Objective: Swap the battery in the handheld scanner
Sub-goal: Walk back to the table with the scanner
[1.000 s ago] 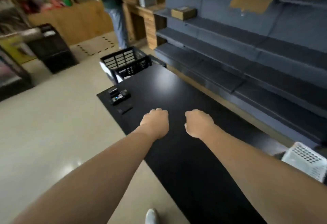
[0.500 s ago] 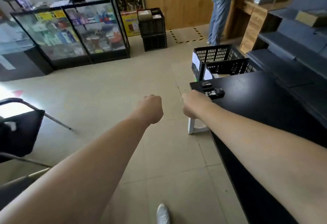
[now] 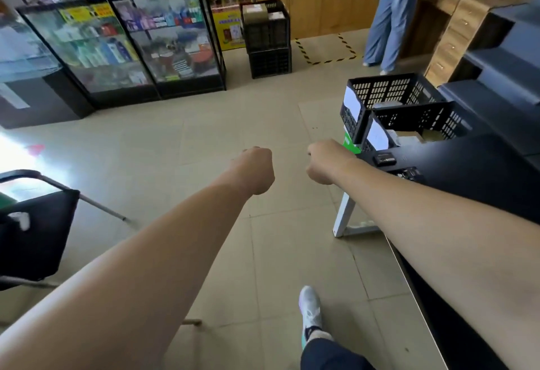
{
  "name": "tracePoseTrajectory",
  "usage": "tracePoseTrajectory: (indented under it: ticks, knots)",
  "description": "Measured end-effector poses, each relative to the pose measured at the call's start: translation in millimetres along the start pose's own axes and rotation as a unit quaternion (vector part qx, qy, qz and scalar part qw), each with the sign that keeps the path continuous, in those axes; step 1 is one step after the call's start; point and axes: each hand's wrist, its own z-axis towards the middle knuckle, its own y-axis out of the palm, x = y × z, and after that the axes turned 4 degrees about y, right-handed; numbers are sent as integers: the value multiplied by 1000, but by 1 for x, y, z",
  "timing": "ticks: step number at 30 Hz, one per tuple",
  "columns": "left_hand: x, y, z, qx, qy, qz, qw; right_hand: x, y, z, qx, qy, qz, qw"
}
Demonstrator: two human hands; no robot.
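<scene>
My left hand [image 3: 254, 169] and my right hand [image 3: 325, 165] are both closed into fists, held out in front of me with nothing in them. The left fist hangs over the tiled floor. The right fist is at the near left corner of the black table [image 3: 479, 171]. On that corner lie a small black battery block [image 3: 385, 159] and, just behind my right forearm, the dark handheld scanner [image 3: 407, 173], partly hidden by the arm.
Two black perforated crates [image 3: 403, 106] stand past the table's end. Glass display cabinets [image 3: 131, 45] line the far left. A black chair [image 3: 32, 223] is at my left. A person [image 3: 391, 16] stands at the back by a wooden desk. Grey shelving [image 3: 505, 77] runs along the right.
My view has swung left, away from the table toward the shop floor. Both fists stay closed; the scanner and battery now sit to the right of my right hand.
</scene>
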Motion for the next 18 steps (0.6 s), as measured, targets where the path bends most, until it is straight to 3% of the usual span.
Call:
tracePoseTrajectory:
  ticks: [11, 18]
  knots:
    - [-31, -59, 227, 1, -19, -17, 1000, 8, -53, 233, -15, -14, 43, 999]
    - [-23, -55, 370, -37, 67, 42, 996, 52, -78, 326, -2, 23, 83, 996]
